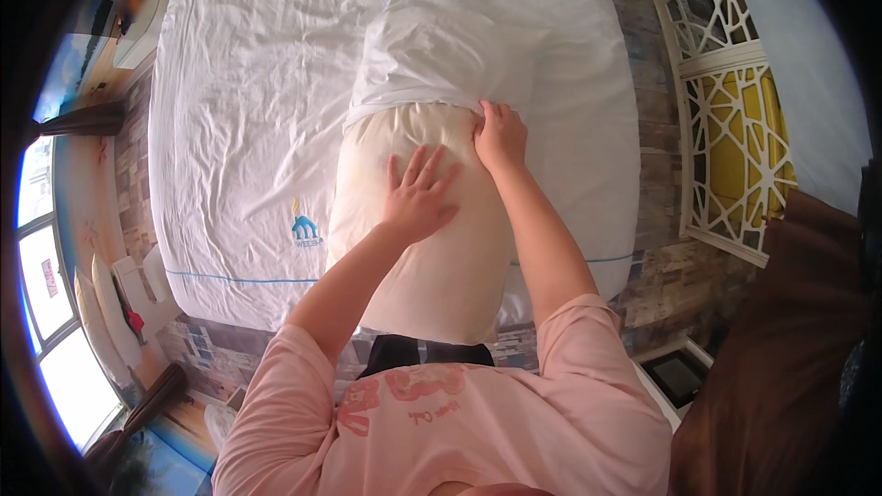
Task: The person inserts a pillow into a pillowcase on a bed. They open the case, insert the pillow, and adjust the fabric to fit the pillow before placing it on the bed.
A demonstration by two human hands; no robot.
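A cream pillow (436, 285) lies lengthwise on the bed, its near end at the bed's front edge. The white pillowcase (418, 60) covers its far part, and the case's opening crosses the pillow near the middle. My left hand (418, 195) rests flat on the bare cream part, fingers spread, just short of that opening. At the right side of the pillow my right hand (501, 136) is closed on the edge of the pillowcase, fingers curled over the cloth. How much pillow lies inside the case is hidden.
Under the pillow spreads a wrinkled white bed cover (248, 129) with a blue line along its near end. A white lattice screen (735, 152) stands to the right, beside a brown curtain (763, 340). Patterned wood-look floor (657, 174) borders the bed. Windows (55, 285) are at the left.
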